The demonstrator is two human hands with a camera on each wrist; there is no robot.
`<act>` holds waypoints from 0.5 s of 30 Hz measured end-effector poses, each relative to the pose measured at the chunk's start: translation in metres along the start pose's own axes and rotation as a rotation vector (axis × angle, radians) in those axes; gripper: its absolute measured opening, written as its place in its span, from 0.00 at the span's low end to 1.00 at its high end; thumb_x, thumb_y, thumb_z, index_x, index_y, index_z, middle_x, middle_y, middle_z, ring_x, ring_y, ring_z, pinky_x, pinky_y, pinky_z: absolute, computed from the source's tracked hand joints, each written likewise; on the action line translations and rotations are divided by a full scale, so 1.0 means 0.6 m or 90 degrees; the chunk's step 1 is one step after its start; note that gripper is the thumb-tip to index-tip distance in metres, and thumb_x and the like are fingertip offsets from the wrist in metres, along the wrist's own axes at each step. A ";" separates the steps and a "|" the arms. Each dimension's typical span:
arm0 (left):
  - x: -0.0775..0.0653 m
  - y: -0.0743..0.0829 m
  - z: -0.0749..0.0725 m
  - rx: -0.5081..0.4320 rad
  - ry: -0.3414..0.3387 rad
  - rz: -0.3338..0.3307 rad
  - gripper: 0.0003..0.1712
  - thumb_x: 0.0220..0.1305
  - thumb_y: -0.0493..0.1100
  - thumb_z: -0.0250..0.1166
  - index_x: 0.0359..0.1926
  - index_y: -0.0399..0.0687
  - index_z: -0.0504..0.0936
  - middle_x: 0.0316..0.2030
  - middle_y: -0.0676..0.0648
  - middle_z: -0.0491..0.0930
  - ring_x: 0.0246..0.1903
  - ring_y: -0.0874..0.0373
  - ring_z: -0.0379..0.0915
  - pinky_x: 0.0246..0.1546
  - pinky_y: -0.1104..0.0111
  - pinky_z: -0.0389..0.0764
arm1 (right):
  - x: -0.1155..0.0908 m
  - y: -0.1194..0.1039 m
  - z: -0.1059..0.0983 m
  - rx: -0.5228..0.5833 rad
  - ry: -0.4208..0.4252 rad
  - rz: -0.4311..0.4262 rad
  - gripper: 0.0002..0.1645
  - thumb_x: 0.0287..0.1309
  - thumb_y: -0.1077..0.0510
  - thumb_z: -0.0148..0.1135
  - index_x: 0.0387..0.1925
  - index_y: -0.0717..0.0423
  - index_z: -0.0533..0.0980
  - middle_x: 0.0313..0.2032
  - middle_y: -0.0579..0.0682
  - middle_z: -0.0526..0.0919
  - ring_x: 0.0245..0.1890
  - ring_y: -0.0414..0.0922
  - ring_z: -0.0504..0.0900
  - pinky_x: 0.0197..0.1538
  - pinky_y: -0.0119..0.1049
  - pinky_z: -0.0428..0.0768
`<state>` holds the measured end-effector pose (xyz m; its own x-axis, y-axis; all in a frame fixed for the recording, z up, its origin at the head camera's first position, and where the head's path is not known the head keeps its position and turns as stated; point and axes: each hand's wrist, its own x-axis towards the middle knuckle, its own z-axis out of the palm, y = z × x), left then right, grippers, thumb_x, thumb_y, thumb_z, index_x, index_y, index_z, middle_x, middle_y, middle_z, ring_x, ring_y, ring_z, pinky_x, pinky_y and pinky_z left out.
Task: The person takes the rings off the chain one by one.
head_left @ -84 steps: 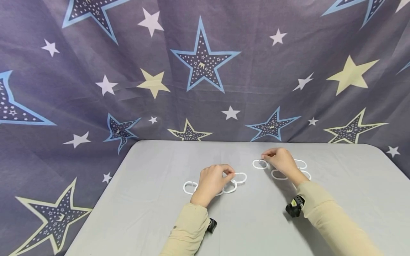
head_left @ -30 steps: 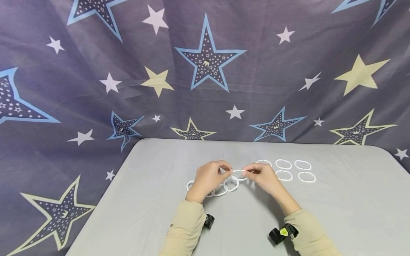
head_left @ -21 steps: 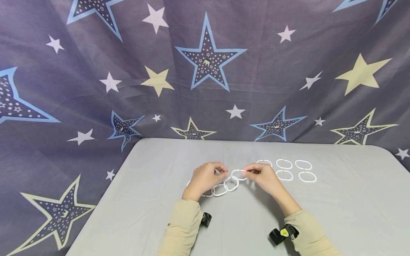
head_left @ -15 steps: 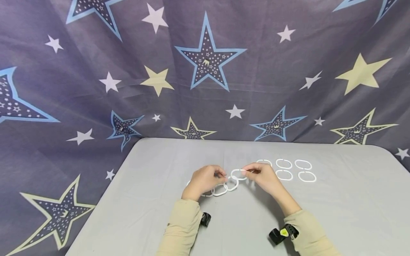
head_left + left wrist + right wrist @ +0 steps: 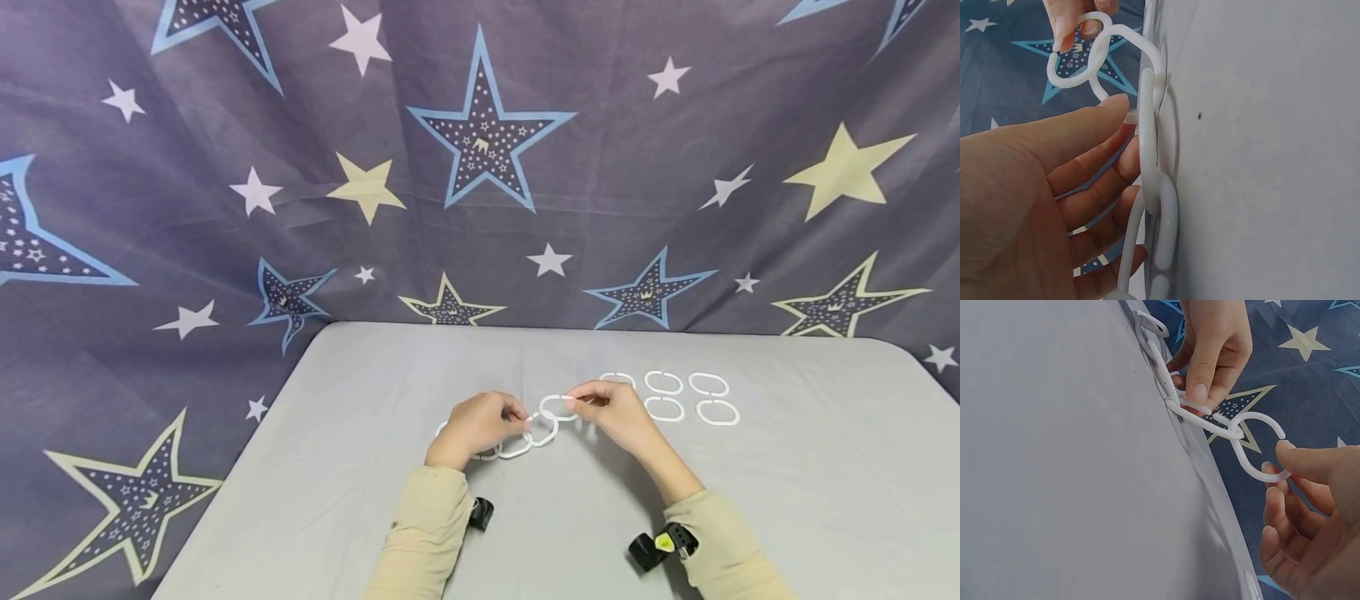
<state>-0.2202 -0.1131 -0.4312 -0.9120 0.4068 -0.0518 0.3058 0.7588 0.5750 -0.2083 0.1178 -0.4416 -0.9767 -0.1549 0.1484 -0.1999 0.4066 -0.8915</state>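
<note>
My right hand [image 5: 615, 412] has thumb and forefinger closed in a pinch on the end link [image 5: 1242, 464] of a white chain, its other fingers loosely bent. At my right hand's nine o'clock, my left hand [image 5: 478, 427] pinches the second link [image 5: 1202, 423] between thumb and fingertips. The two links pass through each other, and both are held up off the table. A small break in the end link shows just beside my right fingertips; the second link has one near my left thumb.

From my right fingertips the white chain [image 5: 515, 455] runs toward eight o'clock, its further links partly hidden by my left hand. One more edge of white shows at that hand's nine o'clock.

Five loose links [image 5: 717, 424] lie apart from the chain, between my right hand's twelve and three o'clock; the one at twelve is partly covered by my fingers.

My tan sleeves [image 5: 429, 521] come in from five and seven o'clock, with a black device [image 5: 647, 552] at each wrist. Under everything is the grey table [image 5: 300, 533], and past its twelve o'clock edge hangs a purple-grey star-printed cloth [image 5: 592, 183].
</note>
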 end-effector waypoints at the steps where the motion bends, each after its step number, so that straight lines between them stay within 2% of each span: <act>1: 0.000 0.000 0.000 0.000 0.002 0.001 0.04 0.62 0.48 0.70 0.34 0.56 0.88 0.27 0.62 0.80 0.28 0.67 0.72 0.36 0.67 0.73 | 0.000 0.001 0.000 -0.002 0.000 0.000 0.10 0.57 0.62 0.70 0.38 0.66 0.84 0.28 0.52 0.85 0.24 0.39 0.75 0.26 0.30 0.73; 9: 0.001 0.005 -0.007 -0.007 0.027 -0.002 0.03 0.64 0.48 0.69 0.34 0.58 0.86 0.28 0.61 0.79 0.31 0.64 0.73 0.40 0.63 0.74 | 0.001 0.005 -0.001 -0.019 -0.002 0.009 0.09 0.57 0.62 0.70 0.38 0.64 0.85 0.29 0.51 0.85 0.26 0.42 0.77 0.29 0.31 0.74; 15: 0.002 0.004 -0.007 -0.013 0.045 0.007 0.04 0.64 0.49 0.68 0.35 0.57 0.86 0.28 0.61 0.80 0.28 0.66 0.72 0.36 0.65 0.73 | 0.001 0.003 0.000 -0.022 -0.004 0.005 0.09 0.57 0.62 0.70 0.38 0.64 0.85 0.30 0.51 0.85 0.28 0.43 0.78 0.30 0.31 0.75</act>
<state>-0.2221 -0.1132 -0.4264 -0.9260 0.3773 0.0125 0.3110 0.7435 0.5920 -0.2093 0.1185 -0.4434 -0.9777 -0.1580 0.1387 -0.1953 0.4388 -0.8771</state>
